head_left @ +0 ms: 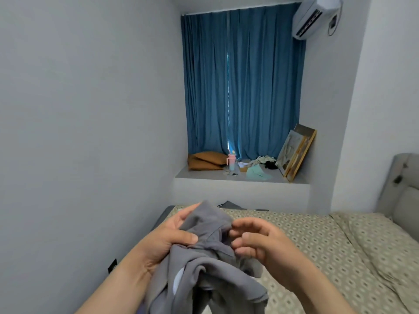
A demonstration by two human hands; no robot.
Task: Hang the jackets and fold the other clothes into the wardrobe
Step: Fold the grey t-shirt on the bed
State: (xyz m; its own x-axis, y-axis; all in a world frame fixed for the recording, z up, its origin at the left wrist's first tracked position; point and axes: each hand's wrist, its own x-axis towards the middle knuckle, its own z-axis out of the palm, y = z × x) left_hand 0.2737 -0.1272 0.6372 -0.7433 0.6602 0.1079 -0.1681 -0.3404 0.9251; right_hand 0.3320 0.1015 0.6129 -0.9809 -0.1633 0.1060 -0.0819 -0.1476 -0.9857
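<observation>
Grey garment [204,275] before patterned bed [317,245]

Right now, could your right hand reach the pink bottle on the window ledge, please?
Probably not: the pink bottle stands on the far window ledge, well beyond the right hand, whose fingers pinch the grey garment.

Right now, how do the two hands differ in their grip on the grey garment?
The left hand wraps the grey garment, thumb across its front; the right hand only meets its edge with curled fingertips, a pinch unclear. The left hand reaches higher up it than the right hand. Both touch it.
</observation>
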